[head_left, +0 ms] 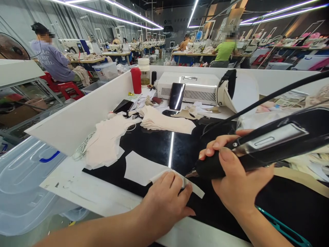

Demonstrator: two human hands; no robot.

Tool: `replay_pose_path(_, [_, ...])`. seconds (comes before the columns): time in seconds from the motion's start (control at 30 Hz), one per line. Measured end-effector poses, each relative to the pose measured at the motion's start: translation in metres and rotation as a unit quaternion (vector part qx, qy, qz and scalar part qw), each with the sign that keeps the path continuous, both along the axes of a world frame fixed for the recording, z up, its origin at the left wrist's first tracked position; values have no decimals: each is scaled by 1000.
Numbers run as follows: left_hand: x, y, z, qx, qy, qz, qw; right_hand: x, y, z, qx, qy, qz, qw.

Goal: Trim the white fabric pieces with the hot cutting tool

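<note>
While the left hand (167, 197) lies over a white fabric piece (141, 168) near the front edge of a glossy black board (151, 145), the right hand (235, 178) grips a black handheld tool (272, 145). The fingers of the right hand close around the tool's body, with the thumb along its near side. Its metal tip (192, 173) points down and leftward, close to the far edge of the fabric; contact between the two cannot be told. The left hand's bent fingers press on a folded-over part of the fabric, the thumb set apart from them; whether any cloth is pinched cannot be told. One end of the fabric extends to the left of this hand, and a narrow strip emerges on its right. Beyond the hands, a stack of pale pieces (167, 120) rests on the board, with a second pale pile (104, 140) to its left. Farther back, a phone (177, 96) leans against a white vented box (190, 87), and a red cup (136, 80) stands left of the box.
</note>
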State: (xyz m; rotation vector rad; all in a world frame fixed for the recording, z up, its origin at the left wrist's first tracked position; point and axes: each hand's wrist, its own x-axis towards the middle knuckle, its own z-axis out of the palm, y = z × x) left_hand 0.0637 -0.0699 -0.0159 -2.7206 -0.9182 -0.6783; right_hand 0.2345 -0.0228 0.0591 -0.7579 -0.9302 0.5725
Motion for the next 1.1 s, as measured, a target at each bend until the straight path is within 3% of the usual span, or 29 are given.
replay_pose_path(0.57, [-5,-1,-5,-52,3,-11,999,-3,-4,4,3,16,36,999])
replay_pose_path(1.1, [-7,1,3,-75,10,-17,997,-5,-6,-1,4,-5,43,999])
